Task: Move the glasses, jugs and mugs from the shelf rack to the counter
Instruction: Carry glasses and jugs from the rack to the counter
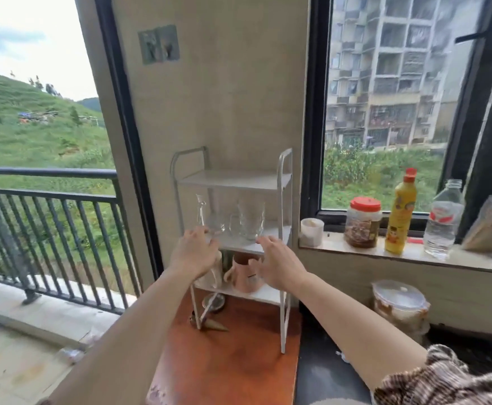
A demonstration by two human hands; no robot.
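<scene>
A white rack (282,182) stood on a reddish worktop (233,355) against the wall between two windows. Its top shelf was bare. On the middle shelf stood clear glassware: a tall narrow jug (201,213) at the left, a glass (216,223) beside it, and a glass mug (249,220) with its handle to the left. The lower shelf carried a pink mug (246,277), partly hidden behind the hands, and something pale at its left that could not be made out. The left hand (195,252) was raised to the front edge of the middle shelf, its fingers at the foot of the jug and glass; whether its grip had closed on either could not be told. The right hand (278,263) reached toward the same shelf just below the glass mug, fingers spread apart and holding nothing. Under the rack lay a small round tin (213,302) and a brown cone (215,325). To the right, on the window sill (408,257), stood a white cup (312,232), a red-lidded jar (363,222), a yellow bottle (399,211) and a clear water bottle (443,219). A lidded tub (399,305) sat below the sill.
</scene>
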